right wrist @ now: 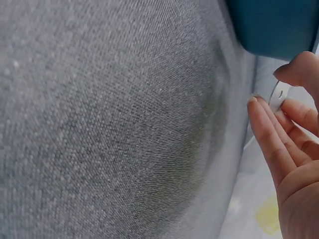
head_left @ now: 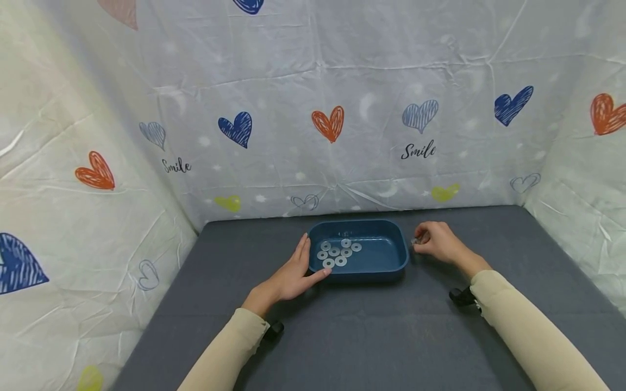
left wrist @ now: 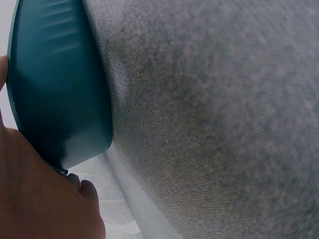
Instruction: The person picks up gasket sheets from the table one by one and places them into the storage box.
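A blue rectangular tray (head_left: 380, 256) sits on the dark table, with several flat metal washers (head_left: 345, 253) lying loose in its left half. Against the tray's left side rests my left hand (head_left: 290, 276), fingers extended along the wall and thumb at the front rim. Just right of the tray, my right hand (head_left: 440, 243) pinches a washer (right wrist: 279, 94) between thumb and fingers, held on edge above the table. In the left wrist view, the tray's outer wall (left wrist: 60, 89) stands beside the left hand.
Dark grey cloth (head_left: 362, 336) covers the table. A white curtain (head_left: 279, 168) printed with hearts hangs behind it and along both sides. Black wrist bands (head_left: 462, 296) show at the beige sleeves (head_left: 528, 331).
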Motion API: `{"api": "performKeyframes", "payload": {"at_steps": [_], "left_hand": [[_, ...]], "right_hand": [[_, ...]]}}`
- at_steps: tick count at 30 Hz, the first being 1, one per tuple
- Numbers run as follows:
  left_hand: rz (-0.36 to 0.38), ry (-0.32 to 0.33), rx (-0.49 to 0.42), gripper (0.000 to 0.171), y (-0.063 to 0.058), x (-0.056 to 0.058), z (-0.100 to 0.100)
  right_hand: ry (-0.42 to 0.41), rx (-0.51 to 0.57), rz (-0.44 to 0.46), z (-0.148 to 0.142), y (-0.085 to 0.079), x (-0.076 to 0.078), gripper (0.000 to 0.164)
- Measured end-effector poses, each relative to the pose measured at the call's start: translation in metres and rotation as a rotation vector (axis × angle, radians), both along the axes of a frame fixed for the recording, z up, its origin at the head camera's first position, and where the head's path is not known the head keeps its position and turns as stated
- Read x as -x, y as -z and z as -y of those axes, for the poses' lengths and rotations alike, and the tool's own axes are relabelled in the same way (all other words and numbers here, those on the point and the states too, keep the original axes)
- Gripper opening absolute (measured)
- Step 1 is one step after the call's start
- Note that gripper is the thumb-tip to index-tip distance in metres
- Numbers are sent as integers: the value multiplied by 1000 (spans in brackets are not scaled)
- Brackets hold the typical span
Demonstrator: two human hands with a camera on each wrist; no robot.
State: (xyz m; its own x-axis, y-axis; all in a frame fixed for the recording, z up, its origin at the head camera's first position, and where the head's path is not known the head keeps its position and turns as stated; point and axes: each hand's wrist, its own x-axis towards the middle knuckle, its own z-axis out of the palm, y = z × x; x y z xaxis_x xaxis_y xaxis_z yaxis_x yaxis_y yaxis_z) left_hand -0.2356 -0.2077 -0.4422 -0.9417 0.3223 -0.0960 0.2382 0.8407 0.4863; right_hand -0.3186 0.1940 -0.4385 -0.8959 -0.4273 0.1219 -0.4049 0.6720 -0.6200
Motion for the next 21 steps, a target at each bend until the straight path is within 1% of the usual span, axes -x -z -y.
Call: {"api": "performKeyframes", "payload": {"at_steps": [5,10,14,21], "left_hand": [[-10,11,-7,112,-2,-1,-1],[2,8,-9,110,-5,-2,-1],[2,5,-16,110,-7,-2,-1],[-2,5,-12,111,-4,-1,-1]], "right_hand": [[-9,18,-33,0,-4,-4,21],[-8,63,-88,-1,-7,-10,20],[-14,88,-113,-2,-10,-14,20],[-28,101,-131,-1,-11,-18,19]]}}
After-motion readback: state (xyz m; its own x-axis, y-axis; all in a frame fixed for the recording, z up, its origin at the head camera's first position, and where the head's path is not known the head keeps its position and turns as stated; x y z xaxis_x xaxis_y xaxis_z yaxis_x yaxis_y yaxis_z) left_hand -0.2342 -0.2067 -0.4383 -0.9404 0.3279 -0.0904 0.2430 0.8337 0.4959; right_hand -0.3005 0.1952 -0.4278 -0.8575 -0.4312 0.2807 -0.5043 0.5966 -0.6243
